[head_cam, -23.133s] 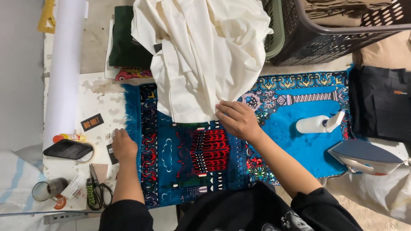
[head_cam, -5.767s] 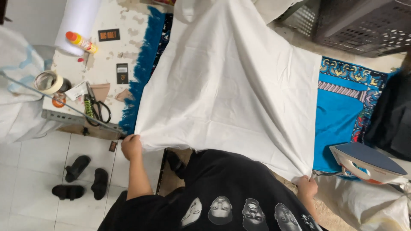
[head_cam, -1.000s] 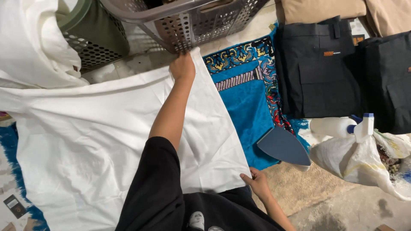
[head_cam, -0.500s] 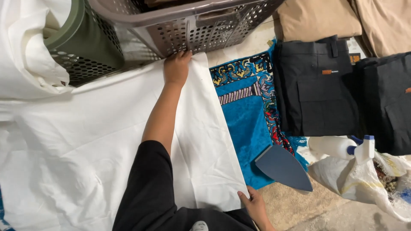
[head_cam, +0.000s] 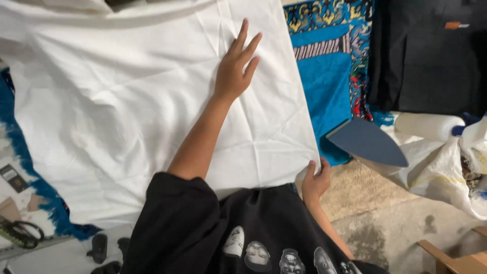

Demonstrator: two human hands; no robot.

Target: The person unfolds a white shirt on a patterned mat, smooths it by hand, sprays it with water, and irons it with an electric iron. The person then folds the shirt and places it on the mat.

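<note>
Nearest the camera is the person's black shirt [head_cam: 238, 233], printed with small pale faces along its lower part. Just past it, the right hand [head_cam: 315, 180] sits at the near right corner of the white cloth [head_cam: 127, 101], its grip pinching that corner between thumb and fingers. The corner hangs at the worktop's near edge, above a patch of bare concrete floor [head_cam: 385, 223].

The left arm reaches across the body and over the cloth. The left hand [head_cam: 234, 71] lies flat on the cloth, palm down, its grip spread with fingers pointing toward the far edge, holding nothing. It rests near the cloth's right side, well apart from the right hand.

The white cloth covers most of the worktop, spread out with creases running through it. A blue patterned rug [head_cam: 329, 76] lies under it and shows along the cloth's right edge, with a strip also visible on the left.

Right of the right hand, an iron [head_cam: 368, 142] stands tipped so that its dark soleplate faces the camera, at the rug's near right corner. Beside it lies a white plastic bag [head_cam: 441, 162]. Farther off, at the upper right, folded black garments [head_cam: 426, 56] lie against the rug.

On the far left edge, scissors [head_cam: 20, 233] lie on the worktop. Below them, on the floor, a pair of black sandals [head_cam: 104, 248] is partly visible.
</note>
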